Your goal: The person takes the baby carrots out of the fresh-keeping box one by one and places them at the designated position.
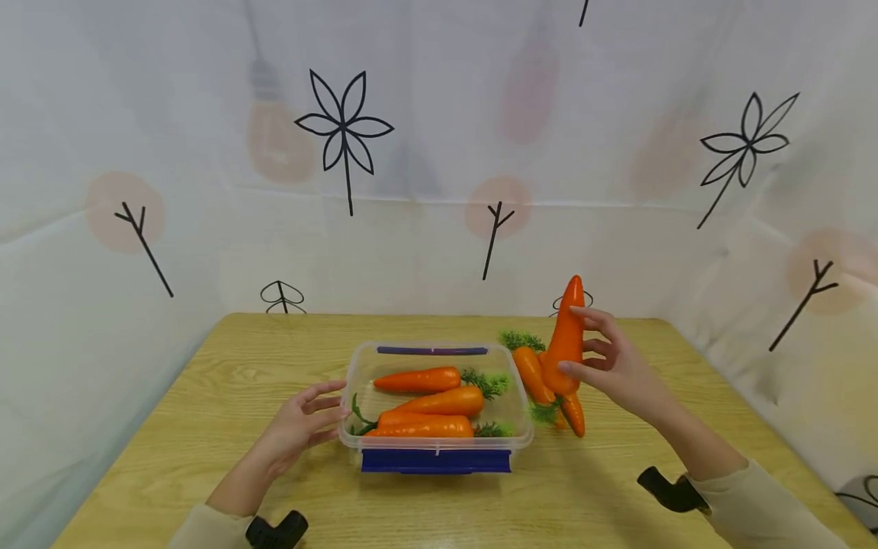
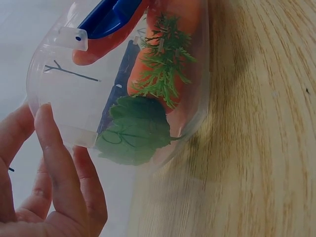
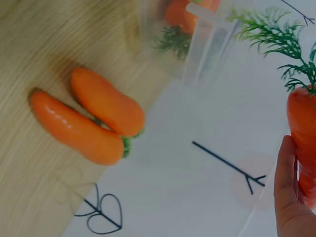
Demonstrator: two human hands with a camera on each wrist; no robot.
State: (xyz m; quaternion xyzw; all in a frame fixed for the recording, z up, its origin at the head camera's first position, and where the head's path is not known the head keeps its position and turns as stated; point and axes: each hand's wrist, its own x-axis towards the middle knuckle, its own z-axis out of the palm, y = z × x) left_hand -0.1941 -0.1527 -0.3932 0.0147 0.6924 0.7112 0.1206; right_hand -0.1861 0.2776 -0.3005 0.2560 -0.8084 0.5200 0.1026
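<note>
My right hand holds an orange carrot above the table, its narrow tip pointing up; green leaves show at its thick end in the right wrist view. To the right of a clear plastic box lie two carrots side by side on the table. The box has blue clips and contains several carrots with green tops. My left hand touches the box's left side with relaxed fingers. Through the box wall, the left wrist view shows a broad green leaf and feathery carrot greens.
The box stands on a wood-grain table. Behind and at both sides hangs a pale cloth printed with flowers and twigs. Some dark cable shows at the lower right edge.
</note>
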